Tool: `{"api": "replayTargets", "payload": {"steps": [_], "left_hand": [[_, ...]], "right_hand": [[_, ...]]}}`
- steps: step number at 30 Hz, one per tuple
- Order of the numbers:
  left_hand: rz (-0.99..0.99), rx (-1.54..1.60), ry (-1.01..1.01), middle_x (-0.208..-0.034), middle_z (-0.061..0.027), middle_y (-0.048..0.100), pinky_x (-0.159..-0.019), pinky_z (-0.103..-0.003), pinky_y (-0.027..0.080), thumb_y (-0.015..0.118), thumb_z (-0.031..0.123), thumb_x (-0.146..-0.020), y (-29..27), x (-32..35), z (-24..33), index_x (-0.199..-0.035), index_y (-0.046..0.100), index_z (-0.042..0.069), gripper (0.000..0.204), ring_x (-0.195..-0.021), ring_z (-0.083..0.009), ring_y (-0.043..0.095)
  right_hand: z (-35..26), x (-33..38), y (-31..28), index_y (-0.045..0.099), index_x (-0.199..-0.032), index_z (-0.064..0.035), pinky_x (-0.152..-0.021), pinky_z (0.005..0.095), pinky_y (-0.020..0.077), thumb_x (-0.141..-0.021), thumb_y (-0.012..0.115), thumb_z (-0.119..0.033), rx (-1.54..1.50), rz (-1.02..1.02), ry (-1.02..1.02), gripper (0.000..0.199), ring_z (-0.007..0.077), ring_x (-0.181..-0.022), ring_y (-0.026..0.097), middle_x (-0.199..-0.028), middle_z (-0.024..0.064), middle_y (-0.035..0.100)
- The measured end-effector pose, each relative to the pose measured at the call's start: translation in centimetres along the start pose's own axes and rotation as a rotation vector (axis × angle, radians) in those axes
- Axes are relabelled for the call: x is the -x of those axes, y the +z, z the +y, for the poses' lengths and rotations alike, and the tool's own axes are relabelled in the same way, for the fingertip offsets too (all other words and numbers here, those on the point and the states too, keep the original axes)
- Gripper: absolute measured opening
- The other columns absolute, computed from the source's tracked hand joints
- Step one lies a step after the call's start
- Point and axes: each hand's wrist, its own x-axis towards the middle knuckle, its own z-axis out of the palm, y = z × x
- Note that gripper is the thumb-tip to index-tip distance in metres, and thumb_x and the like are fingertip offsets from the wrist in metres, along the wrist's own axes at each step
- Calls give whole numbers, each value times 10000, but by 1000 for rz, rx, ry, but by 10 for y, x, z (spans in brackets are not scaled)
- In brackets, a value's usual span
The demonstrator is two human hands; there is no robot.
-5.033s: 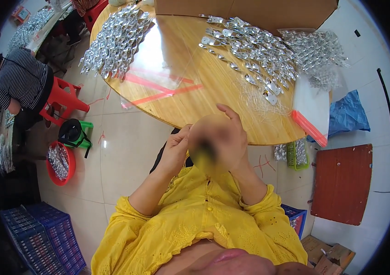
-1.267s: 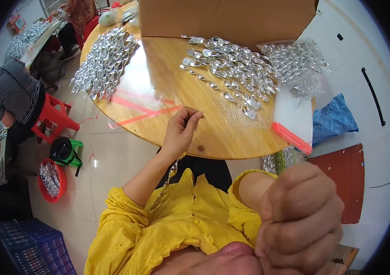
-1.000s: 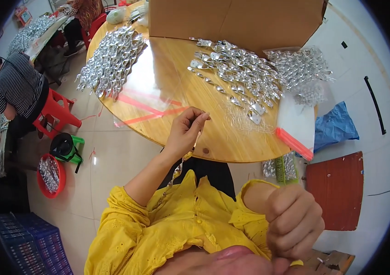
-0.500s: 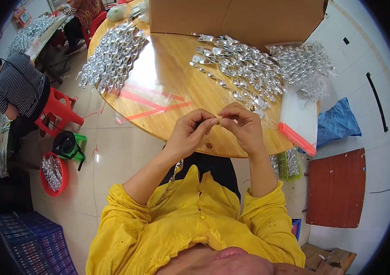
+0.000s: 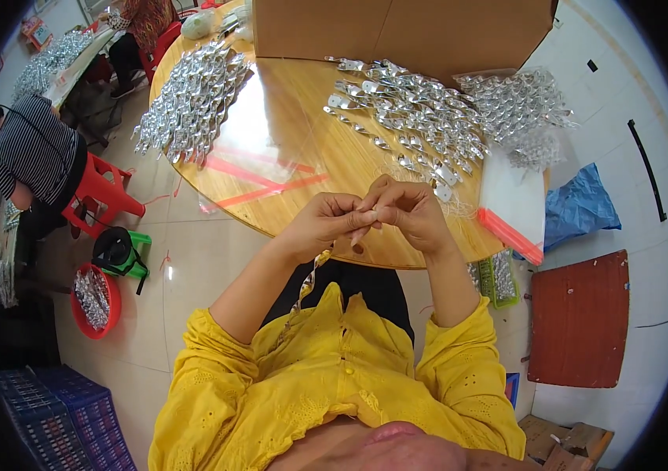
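My left hand (image 5: 322,224) and my right hand (image 5: 416,216) meet over the near edge of the round table, fingertips pinched together. What lies between the fingertips is too small to make out. Below my left hand hangs a twisted shiny metal strip (image 5: 306,289), reaching down against my yellow top; its upper end goes up under that hand. Just beyond my right hand, loose clear threads (image 5: 459,206) lie beside a pile of twisted silver strips (image 5: 420,110).
The wooden table (image 5: 294,102) also bears another strip pile (image 5: 196,102), clear bags with red edges (image 5: 510,235), a bagged bundle (image 5: 518,110) and a large cardboard box (image 5: 404,31). At left, a person in stripes (image 5: 35,145) sits on a red stool (image 5: 102,192) near a red basin (image 5: 94,302).
Both hands have drawn closer, their fingertips now overlapping. My left hand has turned slightly, and more of the hanging twisted strip shows below it.
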Motion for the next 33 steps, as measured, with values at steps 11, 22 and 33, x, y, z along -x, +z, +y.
{"api": "replayTargets", "payload": {"steps": [11,22,33], "left_hand": [[245,-63,183,-745,-95,583,-650,-221,407,568,55,-736,-4,2,-5,-838,575,-46,144,-691,-145,548],[122,31,80,-810,-85,600,-426,-203,398,561,85,-755,-8,26,8,-914,572,35,168,-631,-119,559],[451,-758,518,-1087,-90,510,-620,-233,478,499,-28,-750,23,21,-3,-1013,537,33,272,-814,-160,569]], "right_hand": [[7,-3,-2,437,-778,-55,-652,243,454,-664,586,104,119,602,-371,245,136,-710,562,-739,82,577],[10,-1,-2,360,-724,-55,-666,242,464,-665,591,106,187,749,-488,288,159,-718,571,-654,31,489],[11,26,44,337,-707,-51,-639,227,443,-679,600,70,203,551,-475,291,141,-662,539,-709,49,487]]}}
